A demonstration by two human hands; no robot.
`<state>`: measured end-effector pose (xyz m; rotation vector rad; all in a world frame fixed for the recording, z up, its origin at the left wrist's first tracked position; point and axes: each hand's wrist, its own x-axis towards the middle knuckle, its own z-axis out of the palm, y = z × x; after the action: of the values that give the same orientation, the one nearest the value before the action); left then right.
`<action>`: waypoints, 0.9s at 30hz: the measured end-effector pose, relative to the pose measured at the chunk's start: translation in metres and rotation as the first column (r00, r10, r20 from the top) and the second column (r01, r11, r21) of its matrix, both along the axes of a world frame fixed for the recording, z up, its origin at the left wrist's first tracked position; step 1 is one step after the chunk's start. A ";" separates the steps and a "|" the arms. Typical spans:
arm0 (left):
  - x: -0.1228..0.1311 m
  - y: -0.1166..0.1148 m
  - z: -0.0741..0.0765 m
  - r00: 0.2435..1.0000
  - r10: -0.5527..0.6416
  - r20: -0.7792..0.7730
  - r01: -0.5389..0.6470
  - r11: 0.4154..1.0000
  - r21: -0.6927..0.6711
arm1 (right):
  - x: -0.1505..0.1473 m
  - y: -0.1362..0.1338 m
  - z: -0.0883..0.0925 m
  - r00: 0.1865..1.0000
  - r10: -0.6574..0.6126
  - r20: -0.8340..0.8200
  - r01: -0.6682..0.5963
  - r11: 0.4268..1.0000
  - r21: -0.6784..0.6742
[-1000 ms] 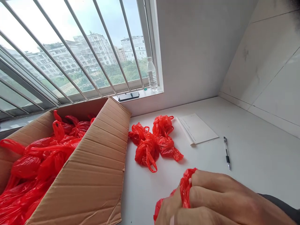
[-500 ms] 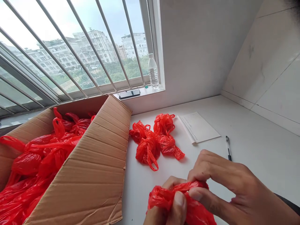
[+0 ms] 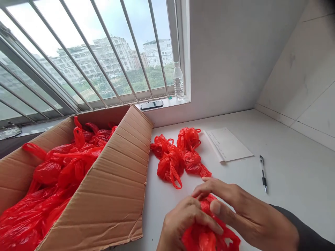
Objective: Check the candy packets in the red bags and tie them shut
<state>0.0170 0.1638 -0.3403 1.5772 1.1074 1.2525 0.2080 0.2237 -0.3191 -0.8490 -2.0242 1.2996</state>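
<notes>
Low in the head view, a crumpled red plastic bag point(image 3: 201, 237) is held between both hands over the white table. My left hand point(image 3: 183, 219) is closed on it from the left, its fingers curled over the top. From the right, my right hand point(image 3: 243, 212) grips the upper part of the same bag between thumb and fingers. What the bag contains is hidden. Just beyond my hands lies a cluster of several knotted red plastic bags point(image 3: 170, 164), some with loop handles standing out.
At left, a cardboard box point(image 3: 117, 181) is heaped with red bags point(image 3: 62, 170). A notebook point(image 3: 230, 144) and a pen point(image 3: 263, 176) lie on the table at right. On the window sill are a phone point(image 3: 151, 105) and a water bottle point(image 3: 178, 82).
My left hand has turned over and now covers the top of the bag. My right hand has shifted slightly left and down. The whole scene sits a little further right in view.
</notes>
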 end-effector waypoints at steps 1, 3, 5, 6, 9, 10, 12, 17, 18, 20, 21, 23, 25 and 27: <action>0.000 -0.001 -0.004 1.000 0.016 -0.023 -0.015 0.999 0.039 | 0.000 0.003 -0.002 0.999 0.017 0.027 -0.016 1.000 -0.018; 0.001 -0.001 -0.012 0.993 0.089 -0.083 -0.078 0.988 0.131 | -0.001 0.007 -0.004 0.999 0.039 0.034 -0.037 0.998 -0.040; 0.003 -0.001 -0.020 0.966 0.208 -0.155 -0.168 0.957 0.237 | -0.001 0.008 -0.004 0.997 0.061 0.038 -0.058 0.995 -0.081; 0.005 0.000 -0.024 0.944 0.272 -0.186 -0.212 0.934 0.286 | -0.002 0.007 -0.004 0.997 0.059 0.052 -0.053 0.993 -0.107; 0.010 0.001 -0.032 0.886 0.399 -0.237 -0.287 0.872 0.396 | -0.002 0.004 -0.005 0.996 0.031 0.081 -0.016 0.983 -0.182; 0.011 0.001 -0.033 0.875 0.419 -0.243 -0.294 0.858 0.422 | -0.002 0.003 -0.006 0.997 0.039 0.060 -0.025 0.977 -0.211; 0.013 0.000 -0.034 0.860 0.440 -0.258 -0.289 0.837 0.465 | -0.002 0.004 -0.009 0.993 0.118 -0.031 -0.122 0.951 -0.283; 0.015 -0.004 -0.036 0.863 0.419 -0.283 -0.268 0.853 0.448 | 0.003 0.009 -0.018 0.987 0.130 -0.094 -0.156 0.913 -0.376; 0.016 -0.004 -0.036 0.869 0.415 -0.271 -0.271 0.856 0.440 | 0.004 0.010 -0.019 0.994 0.091 -0.062 -0.108 0.925 -0.364; 0.017 -0.003 -0.036 0.874 0.422 -0.240 -0.286 0.848 0.447 | 0.006 0.010 -0.020 1.000 0.011 -0.004 -0.012 0.941 -0.340; 0.018 -0.003 -0.036 0.875 0.431 -0.221 -0.297 0.838 0.458 | 0.006 0.009 -0.021 0.999 -0.034 0.018 0.038 0.942 -0.332; 0.019 -0.003 -0.035 0.876 0.447 -0.179 -0.325 0.823 0.466 | 0.008 0.008 -0.022 0.994 -0.103 0.041 0.111 0.940 -0.323; 0.019 -0.004 -0.034 0.888 0.440 -0.131 -0.349 0.832 0.431 | 0.008 0.006 -0.024 0.990 -0.132 0.051 0.142 0.944 -0.298; 0.019 -0.006 -0.035 0.894 0.438 -0.092 -0.374 0.845 0.382 | 0.008 0.005 -0.027 0.989 -0.135 0.068 0.148 0.953 -0.266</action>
<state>0.0357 0.1575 -0.3754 1.8060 1.4485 1.6999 0.2156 0.2291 -0.3461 -1.1386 -1.8083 1.5069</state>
